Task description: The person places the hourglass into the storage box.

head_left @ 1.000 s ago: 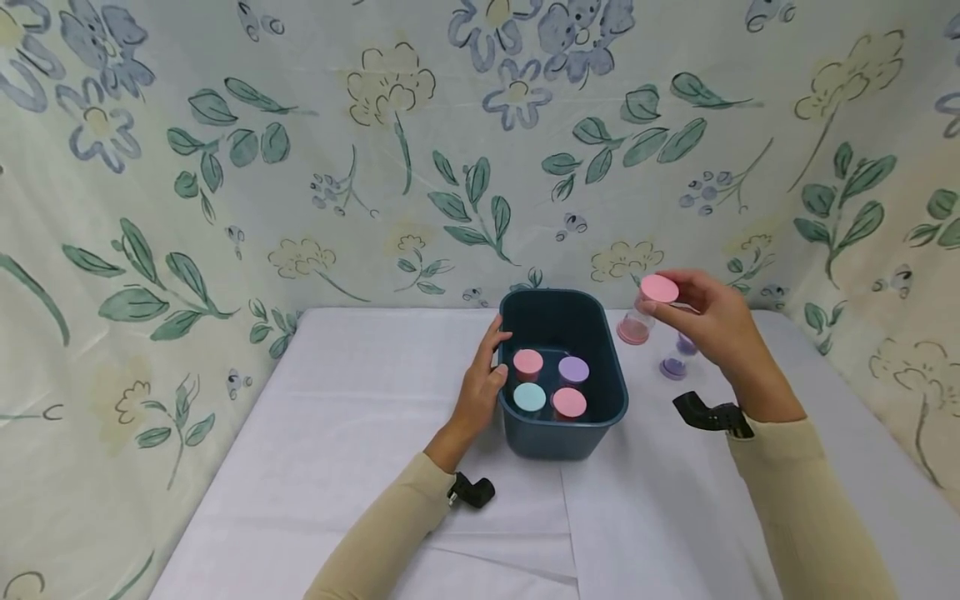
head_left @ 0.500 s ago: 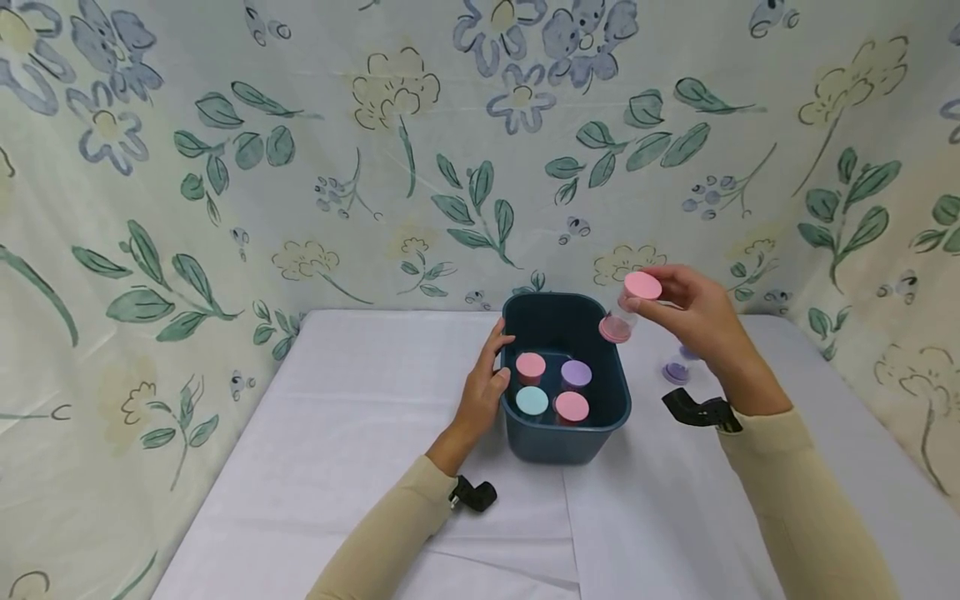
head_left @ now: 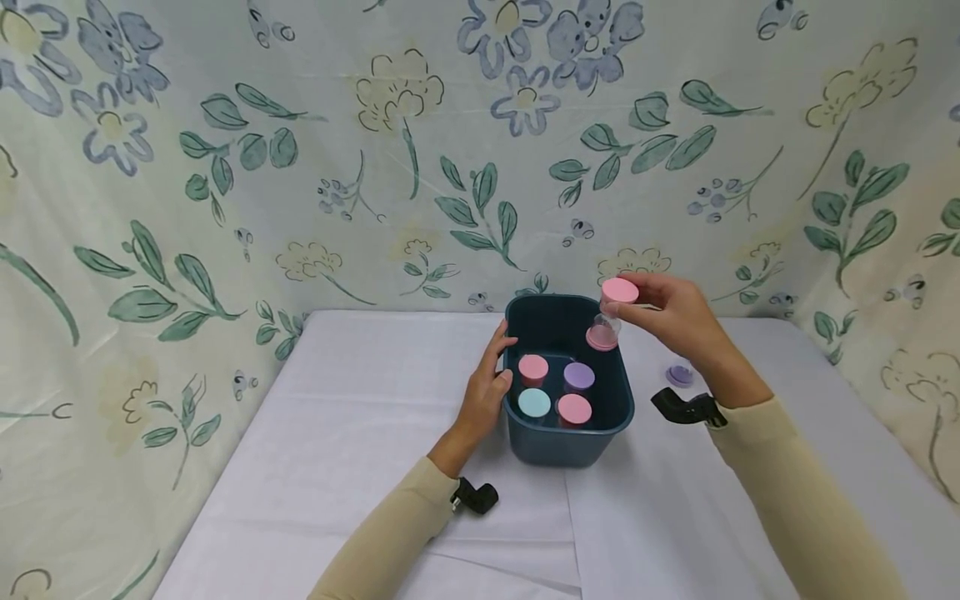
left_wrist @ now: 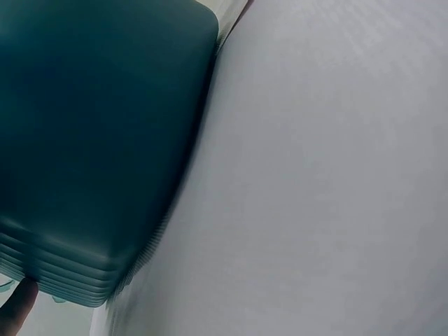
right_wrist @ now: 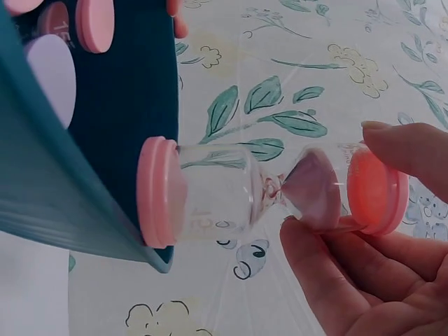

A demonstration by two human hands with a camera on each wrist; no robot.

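Note:
My right hand [head_left: 663, 312] pinches a pink-capped sand timer [head_left: 611, 313] by its upper end, holding it over the back right rim of a dark teal bin [head_left: 592, 442]. The right wrist view shows the timer [right_wrist: 269, 190] of clear glass with pink sand, held between thumb and fingers [right_wrist: 329, 259]. Inside the bin stand several timers with pink [head_left: 533, 366], purple [head_left: 578, 374], light blue [head_left: 534, 402] and pink [head_left: 573, 407] caps. My left hand [head_left: 486, 379] rests against the bin's left wall, fingers on its rim. The left wrist view shows only the bin's side [left_wrist: 98, 140] and a fingertip.
A purple-capped timer [head_left: 679, 375] lies on the white cloth [head_left: 360, 433] to the right of the bin. A floral curtain [head_left: 375, 150] closes off the back and sides of the table.
My right hand has carried the pink timer leftward from beside the bin to above its back right rim. The left hand has stayed on the bin.

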